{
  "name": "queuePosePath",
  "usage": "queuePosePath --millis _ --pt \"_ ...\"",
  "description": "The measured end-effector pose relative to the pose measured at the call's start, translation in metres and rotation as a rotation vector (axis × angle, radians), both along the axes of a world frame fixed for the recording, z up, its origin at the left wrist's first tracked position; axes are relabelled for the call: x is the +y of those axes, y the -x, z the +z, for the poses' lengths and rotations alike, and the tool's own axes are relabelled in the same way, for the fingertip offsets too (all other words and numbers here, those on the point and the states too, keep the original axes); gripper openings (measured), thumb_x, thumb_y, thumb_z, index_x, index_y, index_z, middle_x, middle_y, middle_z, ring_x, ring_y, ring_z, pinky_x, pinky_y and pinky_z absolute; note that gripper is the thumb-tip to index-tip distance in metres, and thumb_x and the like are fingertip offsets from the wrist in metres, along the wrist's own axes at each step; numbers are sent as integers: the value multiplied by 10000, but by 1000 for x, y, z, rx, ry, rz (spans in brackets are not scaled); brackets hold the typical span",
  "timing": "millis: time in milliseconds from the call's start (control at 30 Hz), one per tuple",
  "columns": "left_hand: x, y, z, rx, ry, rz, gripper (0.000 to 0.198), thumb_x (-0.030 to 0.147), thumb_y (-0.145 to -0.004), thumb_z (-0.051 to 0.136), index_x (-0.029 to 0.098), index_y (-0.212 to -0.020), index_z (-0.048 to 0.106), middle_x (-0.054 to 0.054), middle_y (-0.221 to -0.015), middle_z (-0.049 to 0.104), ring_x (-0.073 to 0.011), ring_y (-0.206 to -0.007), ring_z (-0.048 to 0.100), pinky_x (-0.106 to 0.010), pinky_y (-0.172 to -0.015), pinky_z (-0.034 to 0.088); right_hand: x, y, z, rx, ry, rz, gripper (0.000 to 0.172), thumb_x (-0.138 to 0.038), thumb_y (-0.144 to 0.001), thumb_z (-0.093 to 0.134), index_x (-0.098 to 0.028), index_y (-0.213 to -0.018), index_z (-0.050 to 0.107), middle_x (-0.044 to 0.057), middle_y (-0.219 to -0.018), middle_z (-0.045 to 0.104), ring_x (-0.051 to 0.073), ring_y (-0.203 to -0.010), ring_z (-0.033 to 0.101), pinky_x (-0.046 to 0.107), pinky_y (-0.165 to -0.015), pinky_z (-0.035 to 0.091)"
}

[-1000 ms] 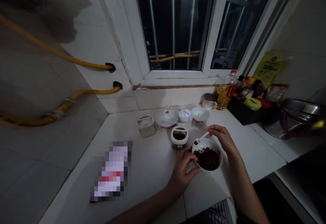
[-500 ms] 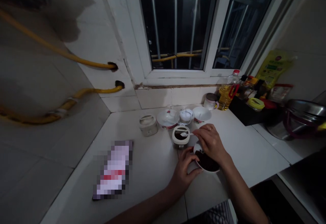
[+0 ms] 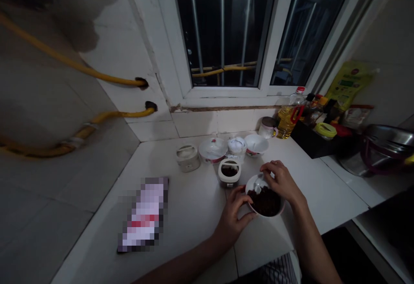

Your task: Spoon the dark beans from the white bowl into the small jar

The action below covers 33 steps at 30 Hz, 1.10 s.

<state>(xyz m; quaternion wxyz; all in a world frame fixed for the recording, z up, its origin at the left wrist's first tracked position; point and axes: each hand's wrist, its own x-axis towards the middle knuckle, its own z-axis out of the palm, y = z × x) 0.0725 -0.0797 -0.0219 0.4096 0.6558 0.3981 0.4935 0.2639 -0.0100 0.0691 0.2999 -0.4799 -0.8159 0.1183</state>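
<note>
A white bowl (image 3: 282, 210) with a pinkish rim holds dark, crumbly contents (image 3: 265, 202). My left hand (image 3: 235, 213) grips its left side, thumb low and fingers at the rim. Over the bowl's far right edge is my right hand (image 3: 280, 179), fingers pinched on a white spoon (image 3: 258, 189) whose head is down in the bowl; the handle is mostly hidden by the fingers. Just behind my left hand stands an uncovered square jar (image 3: 229, 181) with a pale rim and bar across its mouth, dark matter inside.
Behind are a pale lidded container (image 3: 188, 160), a covered bowl (image 3: 213, 149), a small clear-wrapped white item (image 3: 237, 145) and another bowl (image 3: 257, 144). An oil bottle (image 3: 287, 120), a condiment box (image 3: 310, 144) and a steel pot (image 3: 384, 150) line the right. A blurred-out flat object (image 3: 144, 215) lies left.
My right hand has moved right and slightly down, taking the spoon from over the square jar into the bowl. My left hand keeps its grip on the bowl.
</note>
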Motion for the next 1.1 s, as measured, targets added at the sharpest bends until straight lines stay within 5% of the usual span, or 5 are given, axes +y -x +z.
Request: queuePosePath --millis 200,500,1100 --pt "1 1 0 5 -35 -1 174 210 -759 724 213 -914 645 -110 -1245 517 -278 -1221 505 -419 -1023 426 -2 8 -5 107 190 23 186 -176 -819 488 -214 -811 670 29 -720 674 225 -861 568 343 -792 419" --pt "0 0 2 15 -62 16 164 222 -763 724 217 -908 648 -108 -1229 533 -275 -1202 528 -403 -997 453 8 -3 -4 522 386 -164 172 -317 -714 545 -189 -750 654 -21 -534 607 159 -558 548 285 -641 421" --pt "1 1 3 20 -52 3 163 257 -769 728 214 -909 657 -110 -1224 538 -283 -1214 507 -422 -1018 426 14 5 -7 843 523 -171 259 -411 -636 703 -179 -745 669 18 -574 681 184 -582 600 328 -685 464"
